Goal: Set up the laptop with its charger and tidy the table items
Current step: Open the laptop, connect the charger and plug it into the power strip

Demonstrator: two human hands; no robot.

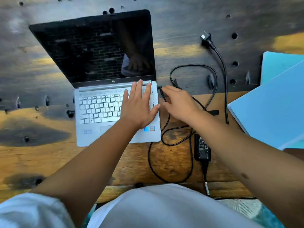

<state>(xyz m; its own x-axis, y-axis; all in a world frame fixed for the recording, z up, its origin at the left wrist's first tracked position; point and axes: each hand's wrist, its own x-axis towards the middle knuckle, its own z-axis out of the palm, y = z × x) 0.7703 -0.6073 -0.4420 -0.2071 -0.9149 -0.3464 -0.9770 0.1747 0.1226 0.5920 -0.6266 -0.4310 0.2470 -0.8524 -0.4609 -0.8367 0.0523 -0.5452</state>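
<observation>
Laptop (115, 102): in the head view, the only one here, the one silver laptop stands open with a dark screen on the wooden surface (41, 162), toward its far middle. The left hand (139, 107) lies flat and spread on the right side of the keyboard, its fingers holding nothing, just bracing. The right hand (179, 102) is just beside the laptop's right edge, loosely open, its fingertips at the charger plug (159, 87), which sits at the laptop's side port; whether it is fully seated or still pinched, I cannot tell. One power brick (202, 148) lies toward the near right, its cable (171, 142) looped in loose coils, and one wall plug (206, 40) lies unconnected at the far right. Two blue books (271, 109) overlap at the right edge. Risks, as I judge them: a skewed push could strain the port, and the right forearm could snag the coils and drag the brick.
</observation>
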